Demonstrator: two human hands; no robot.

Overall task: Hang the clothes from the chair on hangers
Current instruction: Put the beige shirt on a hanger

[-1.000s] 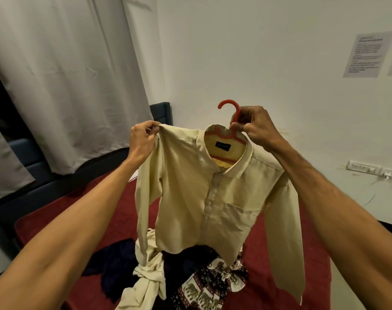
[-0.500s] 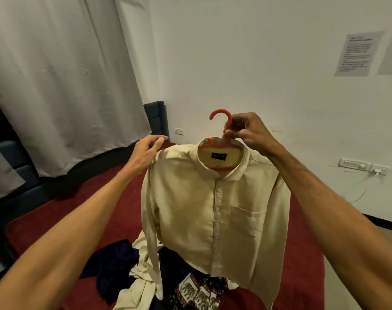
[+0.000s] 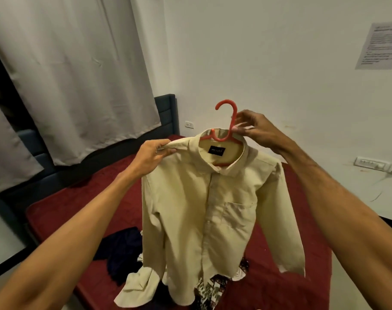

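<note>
We hold the cream shirt (image 3: pixel 197 209) up in the air over the near part of the red bed (image 3: pixel 78 209), already threaded onto the red hanger (image 3: pixel 232 121). The hanger's arms sit inside the collar, and its hook stands free above. Our right hand (image 3: pixel 257 133) pinches the hanger's neck just under the hook and takes the weight. Our left hand (image 3: pixel 152 157) is closed on the cloth at the shirt's shoulder and draws it outward along the hanger arm. The front is buttoned, and both sleeves hang loose.

We judge this shirt nearly done: what is left is seating that shoulder squarely and then hooking the hanger somewhere. No rail or rod shows here.

More work waits. A dark navy garment (image 3: pixel 121 249) and a patterned garment (image 3: pixel 210 291) lie heaped near the bed's near edge, beneath the shirt's hem, not yet on hangers. We see neither a chair nor any spare hangers.
</note>
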